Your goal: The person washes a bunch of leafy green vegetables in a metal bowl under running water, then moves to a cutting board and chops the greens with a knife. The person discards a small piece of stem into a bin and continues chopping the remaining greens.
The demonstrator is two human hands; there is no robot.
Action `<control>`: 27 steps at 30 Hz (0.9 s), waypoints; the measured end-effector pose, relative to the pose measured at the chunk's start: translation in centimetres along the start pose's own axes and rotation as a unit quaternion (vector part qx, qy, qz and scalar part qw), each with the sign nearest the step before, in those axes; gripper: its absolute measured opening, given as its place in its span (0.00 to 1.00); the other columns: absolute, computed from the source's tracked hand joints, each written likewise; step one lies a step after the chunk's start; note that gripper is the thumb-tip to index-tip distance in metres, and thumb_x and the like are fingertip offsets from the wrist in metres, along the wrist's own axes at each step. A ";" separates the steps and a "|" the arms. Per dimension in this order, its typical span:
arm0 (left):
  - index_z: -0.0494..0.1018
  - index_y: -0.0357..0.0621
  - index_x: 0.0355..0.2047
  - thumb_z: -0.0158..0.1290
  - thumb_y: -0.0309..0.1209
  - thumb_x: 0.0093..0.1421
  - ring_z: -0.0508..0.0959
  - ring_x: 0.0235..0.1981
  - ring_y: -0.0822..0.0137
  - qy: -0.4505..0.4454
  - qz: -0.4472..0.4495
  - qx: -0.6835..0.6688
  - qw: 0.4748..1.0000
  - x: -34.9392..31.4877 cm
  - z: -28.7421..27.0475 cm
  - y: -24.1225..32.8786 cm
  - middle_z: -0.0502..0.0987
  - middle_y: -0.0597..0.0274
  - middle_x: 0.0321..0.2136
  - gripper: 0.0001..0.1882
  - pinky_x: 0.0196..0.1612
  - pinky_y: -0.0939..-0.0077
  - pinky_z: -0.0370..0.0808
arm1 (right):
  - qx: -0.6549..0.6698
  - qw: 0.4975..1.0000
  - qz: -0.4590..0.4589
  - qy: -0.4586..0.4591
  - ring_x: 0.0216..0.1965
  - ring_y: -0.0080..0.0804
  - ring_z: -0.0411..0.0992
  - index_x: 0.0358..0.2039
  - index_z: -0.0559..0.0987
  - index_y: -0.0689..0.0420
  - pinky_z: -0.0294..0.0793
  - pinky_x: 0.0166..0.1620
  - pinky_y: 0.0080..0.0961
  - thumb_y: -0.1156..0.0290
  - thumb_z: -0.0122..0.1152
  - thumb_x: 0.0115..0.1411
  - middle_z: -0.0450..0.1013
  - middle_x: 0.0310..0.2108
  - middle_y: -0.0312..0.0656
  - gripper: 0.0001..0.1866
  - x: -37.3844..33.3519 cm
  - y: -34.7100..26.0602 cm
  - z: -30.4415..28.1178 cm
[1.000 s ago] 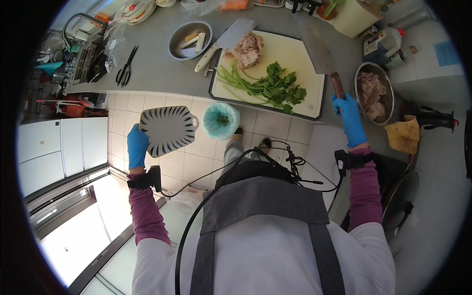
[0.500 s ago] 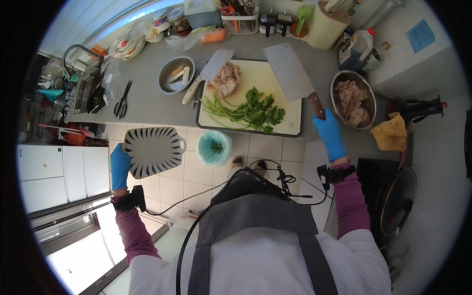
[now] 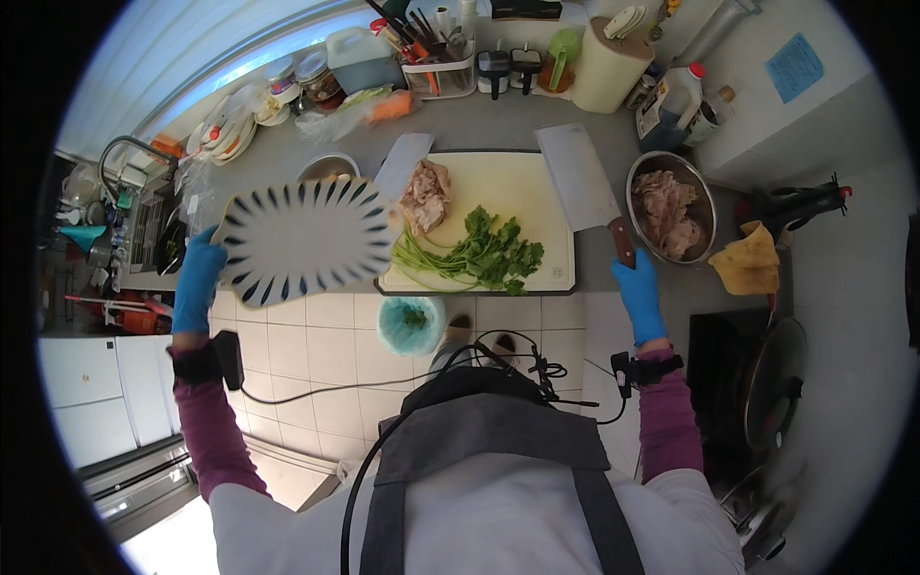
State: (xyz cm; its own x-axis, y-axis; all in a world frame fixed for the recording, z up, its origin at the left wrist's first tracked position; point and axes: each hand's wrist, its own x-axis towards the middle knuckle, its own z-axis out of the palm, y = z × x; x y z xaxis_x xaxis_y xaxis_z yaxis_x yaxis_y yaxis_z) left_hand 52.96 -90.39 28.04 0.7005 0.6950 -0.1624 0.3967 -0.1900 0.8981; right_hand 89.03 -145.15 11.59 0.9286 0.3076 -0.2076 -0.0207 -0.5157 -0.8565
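My left hand (image 3: 198, 278), in a blue glove, grips the left rim of a scalloped plate (image 3: 307, 240) with dark radiating strokes. The plate hangs over the counter's front edge, hiding part of a small metal bowl (image 3: 328, 158). In my gloved right hand (image 3: 639, 287) is the wooden handle of a broad cleaver (image 3: 575, 168), its blade over the right side of the cutting board (image 3: 498, 182). Leafy green herbs (image 3: 494, 251) and a piece of pale cooked meat (image 3: 425, 196) lie on this board. A second knife's blade (image 3: 402, 165) rests at the board's far left corner, its handle hidden.
Right of the board stands a metal bowl (image 3: 671, 161) of pale meat. A lined bin (image 3: 407, 331) is on the floor below the counter edge. Jars, a utensil basket (image 3: 439, 77) and a knife block (image 3: 609, 72) line the back. A lidded pan (image 3: 776, 383) sits at right.
My left hand has raised the plate from beside the counter to over its front edge, covering the scissors and most of the small bowl. The cleaver stays in my right hand.
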 end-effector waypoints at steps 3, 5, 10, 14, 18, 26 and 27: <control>0.70 0.31 0.47 0.42 0.23 0.45 0.71 0.24 0.69 0.018 0.054 0.203 0.978 5.6 4.5 1.7 0.75 0.57 0.29 0.26 0.28 0.78 0.69 | 0.005 0.999 -0.003 0.041 0.23 0.25 0.61 0.29 0.68 0.62 0.64 0.28 0.28 0.70 0.57 0.53 0.65 0.22 0.41 0.10 -0.7 -0.5 -0.5; 0.70 0.34 0.43 0.45 0.24 0.48 0.70 0.29 0.70 -0.023 0.104 0.159 0.982 9.3 8.2 2.3 0.73 0.60 0.32 0.19 0.30 0.75 0.69 | 0.017 0.998 0.002 0.058 0.23 0.26 0.61 0.29 0.68 0.62 0.65 0.29 0.28 0.70 0.57 0.53 0.65 0.22 0.41 0.10 -1.2 -0.6 -0.9; 0.70 0.38 0.33 0.46 0.26 0.52 0.72 0.34 0.69 -0.134 0.134 0.013 0.982 17.0 18.8 3.7 0.71 0.63 0.31 0.08 0.37 0.72 0.73 | 0.016 0.994 0.060 0.089 0.26 0.26 0.64 0.30 0.69 0.62 0.66 0.31 0.28 0.72 0.56 0.53 0.68 0.24 0.41 0.09 -2.9 -0.1 -1.8; 0.70 0.36 0.28 0.48 0.25 0.52 0.74 0.26 0.66 -0.200 -0.051 -0.206 0.957 22.2 27.6 4.3 0.70 0.60 0.24 0.05 0.29 0.70 0.76 | 0.049 0.988 0.086 0.120 0.28 0.27 0.66 0.31 0.70 0.62 0.68 0.33 0.26 0.74 0.56 0.52 0.69 0.27 0.41 0.08 -4.2 0.1 -2.0; 0.71 0.35 0.24 0.53 0.20 0.48 0.75 0.23 0.61 -0.207 0.265 0.097 0.937 26.0 33.1 2.8 0.71 0.53 0.21 0.02 0.26 0.68 0.75 | 0.060 0.982 0.113 0.142 0.29 0.27 0.67 0.32 0.71 0.62 0.68 0.35 0.25 0.77 0.56 0.50 0.70 0.29 0.41 0.07 -5.8 -0.2 -2.2; 0.72 0.35 0.29 0.55 0.18 0.48 0.77 0.27 0.63 -0.251 0.375 0.314 0.835 31.1 41.0 -0.7 0.73 0.48 0.25 0.06 0.31 0.66 0.78 | 0.070 0.972 0.147 0.170 0.30 0.26 0.67 0.32 0.71 0.62 0.69 0.36 0.24 0.79 0.55 0.49 0.71 0.29 0.39 0.08 -7.9 -0.7 -1.7; 0.72 0.35 0.29 0.55 0.18 0.49 0.77 0.28 0.63 -0.253 0.377 0.287 0.844 31.3 41.3 -1.0 0.73 0.48 0.26 0.06 0.32 0.66 0.79 | 0.074 0.971 0.149 0.171 0.30 0.26 0.67 0.32 0.71 0.62 0.69 0.36 0.24 0.79 0.55 0.49 0.71 0.29 0.39 0.08 -8.1 -0.8 -1.6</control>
State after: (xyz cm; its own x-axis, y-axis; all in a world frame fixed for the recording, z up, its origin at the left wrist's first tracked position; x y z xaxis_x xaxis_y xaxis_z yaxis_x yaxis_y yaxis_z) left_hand 98.95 -97.10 5.19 0.9879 -0.1311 0.0824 -0.1548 -0.8506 0.5026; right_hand 82.13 -148.56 14.70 0.9416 -0.1341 -0.3090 -0.3365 -0.4130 -0.8463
